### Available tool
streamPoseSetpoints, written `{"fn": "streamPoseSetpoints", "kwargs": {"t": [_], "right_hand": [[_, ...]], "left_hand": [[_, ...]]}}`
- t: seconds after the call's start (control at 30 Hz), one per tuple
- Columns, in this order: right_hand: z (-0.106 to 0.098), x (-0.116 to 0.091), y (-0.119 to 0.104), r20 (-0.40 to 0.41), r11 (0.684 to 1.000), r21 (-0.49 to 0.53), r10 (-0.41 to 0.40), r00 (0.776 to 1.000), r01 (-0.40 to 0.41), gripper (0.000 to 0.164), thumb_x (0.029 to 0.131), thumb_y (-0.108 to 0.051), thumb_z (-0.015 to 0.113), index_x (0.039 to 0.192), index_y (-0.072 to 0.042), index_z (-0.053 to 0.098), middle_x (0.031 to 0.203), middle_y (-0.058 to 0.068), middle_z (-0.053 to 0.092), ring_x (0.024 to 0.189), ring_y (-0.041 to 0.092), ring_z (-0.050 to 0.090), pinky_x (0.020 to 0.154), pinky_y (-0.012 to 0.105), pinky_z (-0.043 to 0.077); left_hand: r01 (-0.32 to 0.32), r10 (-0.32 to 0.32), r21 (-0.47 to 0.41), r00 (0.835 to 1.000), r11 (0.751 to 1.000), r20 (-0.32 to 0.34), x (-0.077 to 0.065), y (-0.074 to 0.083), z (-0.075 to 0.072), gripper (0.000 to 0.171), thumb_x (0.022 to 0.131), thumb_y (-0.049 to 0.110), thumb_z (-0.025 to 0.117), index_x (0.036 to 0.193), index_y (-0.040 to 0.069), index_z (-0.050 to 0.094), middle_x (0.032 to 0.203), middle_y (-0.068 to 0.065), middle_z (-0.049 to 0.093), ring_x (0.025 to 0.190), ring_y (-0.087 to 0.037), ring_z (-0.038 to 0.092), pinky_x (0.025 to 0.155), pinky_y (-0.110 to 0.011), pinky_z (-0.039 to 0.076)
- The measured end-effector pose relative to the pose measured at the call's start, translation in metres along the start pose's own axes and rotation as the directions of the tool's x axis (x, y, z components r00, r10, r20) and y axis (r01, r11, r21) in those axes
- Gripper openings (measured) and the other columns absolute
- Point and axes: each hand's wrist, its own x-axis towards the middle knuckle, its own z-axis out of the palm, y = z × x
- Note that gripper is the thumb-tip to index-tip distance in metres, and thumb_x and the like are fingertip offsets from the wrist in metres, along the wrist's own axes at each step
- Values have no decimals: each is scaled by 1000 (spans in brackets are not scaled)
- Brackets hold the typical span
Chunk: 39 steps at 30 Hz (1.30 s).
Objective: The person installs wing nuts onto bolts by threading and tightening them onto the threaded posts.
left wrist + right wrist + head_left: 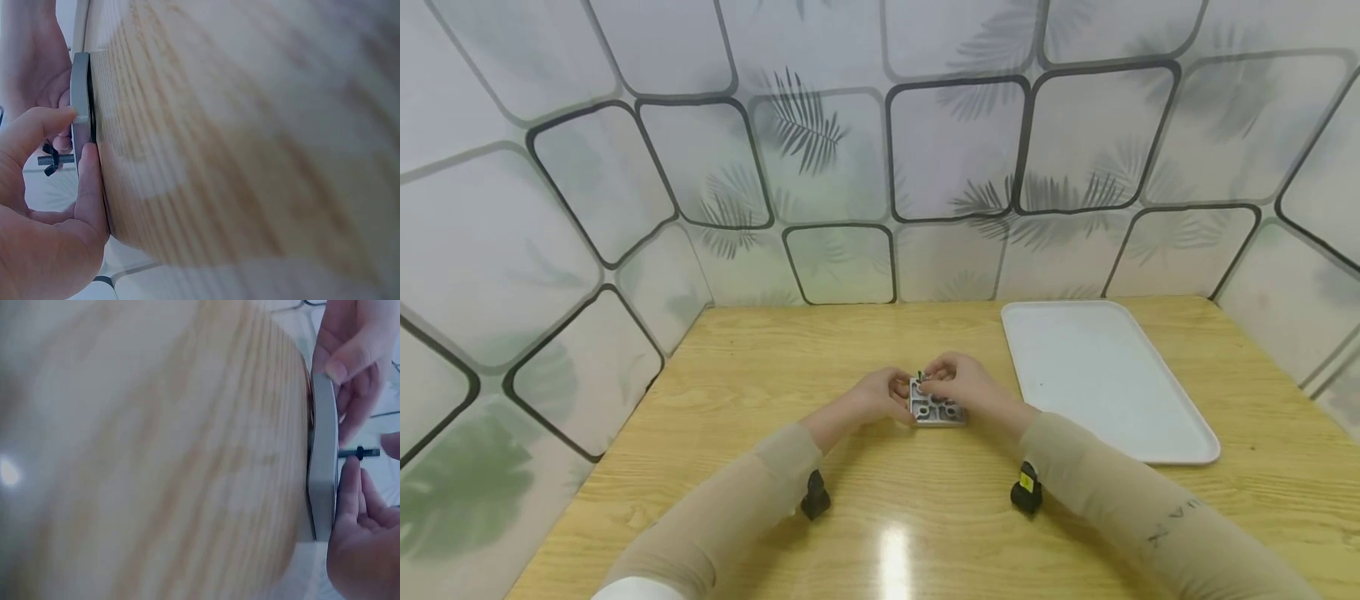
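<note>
A square silver metal block (937, 422) with round bosses and recesses lies on the table in front of me. My left hand (877, 397) grips its left side, thumb (59, 117) on the upper edge and a finger along the side. Out of the block's upper face stands a threaded bolt (65, 159) carrying a black wing nut (51, 159). My right hand (967, 386) reaches over the far part of the block. Its bent finger and thumb are around the wing nut, the fingertip right against it and the thumb blurred close to the bolt's end.
A white tray (1097, 375) lies on the wooden table (760, 350) to the right, beyond my right forearm. Patterned curtain-like walls (955, 150) rise behind and to the left. A small black device (1026, 490) is strapped under each wrist.
</note>
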Motion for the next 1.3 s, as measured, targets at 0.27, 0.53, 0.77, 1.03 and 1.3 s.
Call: {"fn": "streamPoseSetpoints", "kwargs": {"t": [0.27,0.53,0.77,1.03,1.3], "right_hand": [[-5,5,8,86,980,195,-50,995,32,39,101,-5,51,130,20,59,108,26,72,79,5,65,78,21,60],[-3,4,6,88,991,129,-43,995,31,38,102,-4,52,132,17,61,108,24,72,81,8,64,76,21,58],[-3,4,7,99,997,79,-11,995,3,39,104,-10,55,136,10,63,128,27,71,90,11,67,81,23,57],[0,4,7,83,999,48,-9,996,5,37,103,-12,58,134,8,65,132,26,69,95,15,70,84,26,59],[4,4,5,37,1000,12,7,999,-7,32,101,-10,64,129,6,68,110,18,73,90,14,67,78,21,54]], "left_hand": [[-14,13,-14,1000,1000,-12,0,-1,1,77,78,-2,87,147,-5,53,123,-16,68,104,-21,68,98,-33,57],[-8,7,-41,1000,999,-13,-3,0,2,78,78,-3,86,147,-5,52,120,-15,67,102,-20,67,96,-31,56],[-2,2,-34,1000,999,-7,-4,1,1,77,79,-1,86,148,-4,52,121,-14,67,103,-19,65,96,-30,54],[-7,7,-32,1000,999,2,-3,0,1,76,79,0,86,148,-3,53,121,-13,68,103,-19,66,97,-32,55],[1,-2,-32,1000,999,-7,-3,-1,0,77,79,0,86,149,-2,53,122,-13,67,103,-19,65,96,-31,55]]}}
